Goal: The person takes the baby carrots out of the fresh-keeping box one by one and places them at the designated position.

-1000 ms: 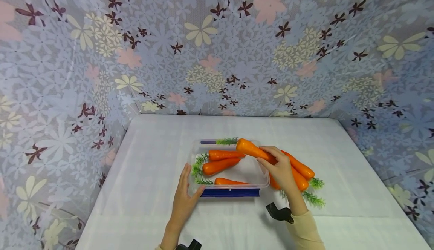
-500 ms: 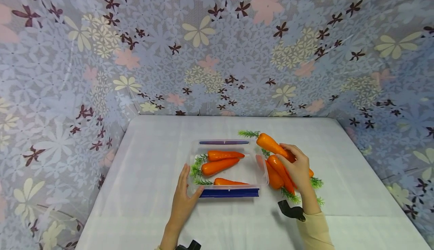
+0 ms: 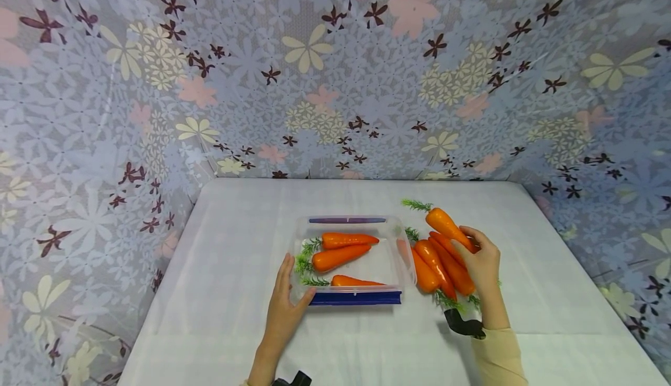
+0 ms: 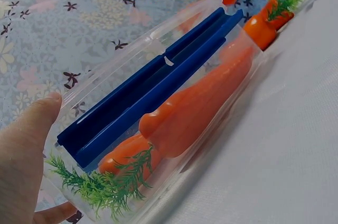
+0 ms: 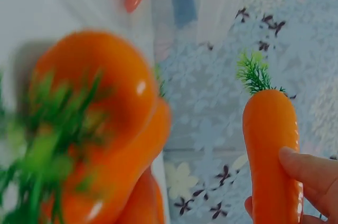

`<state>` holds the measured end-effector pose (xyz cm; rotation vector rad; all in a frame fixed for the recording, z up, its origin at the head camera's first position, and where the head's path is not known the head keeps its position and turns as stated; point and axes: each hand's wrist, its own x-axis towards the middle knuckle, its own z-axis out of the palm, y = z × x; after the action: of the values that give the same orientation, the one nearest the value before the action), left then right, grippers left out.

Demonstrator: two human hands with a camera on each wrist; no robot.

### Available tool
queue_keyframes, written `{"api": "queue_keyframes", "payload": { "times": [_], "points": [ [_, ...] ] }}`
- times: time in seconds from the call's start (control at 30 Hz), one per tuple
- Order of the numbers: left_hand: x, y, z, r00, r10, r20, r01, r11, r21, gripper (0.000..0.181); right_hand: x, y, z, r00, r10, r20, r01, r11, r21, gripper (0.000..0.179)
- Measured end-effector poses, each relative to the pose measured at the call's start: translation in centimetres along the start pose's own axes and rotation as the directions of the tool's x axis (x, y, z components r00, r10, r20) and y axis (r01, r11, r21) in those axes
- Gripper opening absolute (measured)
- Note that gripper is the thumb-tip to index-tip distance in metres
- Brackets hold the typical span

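My right hand point(image 3: 482, 258) holds an orange carrot point(image 3: 442, 222) with green leaves above the right end of a carrot pile point(image 3: 431, 264). In the right wrist view, the thumb lies along the side of this carrot point(image 5: 270, 129) and its leaves point up. A clear plastic box point(image 3: 390, 264) with blue side flaps stands left of the pile, with several carrots point(image 3: 341, 257) lying inside. My left hand point(image 3: 283, 304) rests at its front left corner, fingers extended along the left side and thumb at the front. In the left wrist view, the thumb touches the box rim point(image 4: 66, 105).
The box's front blue flap point(image 3: 356, 298) hangs outward. A white cloth point(image 3: 236, 211) covers the table. Flower-patterned fabric point(image 3: 314, 112) rises behind and at both sides. A dark strap piece point(image 3: 463, 325) sits on the right wrist.
My right hand has moved right with the carrot, from over the box to above the far side of the pile. The left hand and the box stay in place.
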<state>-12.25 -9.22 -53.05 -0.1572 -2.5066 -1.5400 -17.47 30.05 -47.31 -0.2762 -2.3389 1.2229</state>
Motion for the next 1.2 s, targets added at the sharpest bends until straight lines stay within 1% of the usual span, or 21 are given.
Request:
{"api": "queue_keyframes", "payload": {
  "times": [0.1,0.2,0.33,0.43,0.53,0.63,0.83,0.97,1.1,1.2],
  "points": [
    [0.0,0.0,0.0,1.0,0.0,0.004,0.0,1.0,0.0,0.078,0.2,0.8,-0.4,1.0,0.031,-0.002,-0.031,0.999,-0.039,0.034],
    [0.0,0.0,0.0,1.0,-0.002,0.003,0.002,1.0,0.006,0.078,0.3,1.7,-0.6,0.999,0.032,-0.005,-0.032,0.997,-0.068,0.034],
    [-0.1,0.0,0.0,1.0,-0.012,0.002,0.012,1.0,0.01,0.078,0.4,3.0,-0.7,0.999,0.024,-0.03,-0.027,0.994,-0.109,0.033],
    [-0.1,0.0,0.0,1.0,-0.021,0.008,0.021,1.0,0.004,0.079,0.6,3.9,-0.8,0.999,0.038,-0.035,-0.042,0.989,-0.139,0.033],
    [0.0,0.0,0.0,1.0,-0.021,0.008,0.021,1.0,0.0,0.079,0.8,4.5,-0.9,0.998,0.064,-0.021,-0.067,0.983,-0.169,0.034],
    [0.0,0.1,0.0,1.0,-0.004,0.002,0.004,1.0,0.003,0.078,1.0,4.9,-1.0,0.996,0.088,-0.011,-0.088,0.975,-0.206,0.035],
    [0.0,0.0,0.0,1.0,-0.002,-0.002,0.002,1.0,0.004,0.078,1.3,5.4,-1.1,0.996,0.088,0.019,-0.08,0.959,-0.27,0.035],
    [0.0,0.0,0.1,1.0,0.008,-0.009,-0.008,1.0,0.011,0.078,1.1,5.7,-1.1,0.991,0.121,0.062,-0.096,0.946,-0.309,0.035],
    [0.0,-0.1,0.1,1.0,0.016,-0.015,-0.016,1.0,0.012,0.078,0.7,6.1,-1.1,0.982,0.162,0.095,-0.124,0.94,-0.319,0.037],
    [0.0,-0.1,0.0,1.0,0.009,-0.011,-0.008,1.0,0.01,0.078,0.4,6.3,-1.0,0.981,0.169,0.093,-0.134,0.943,-0.306,0.038]
  ]
}}
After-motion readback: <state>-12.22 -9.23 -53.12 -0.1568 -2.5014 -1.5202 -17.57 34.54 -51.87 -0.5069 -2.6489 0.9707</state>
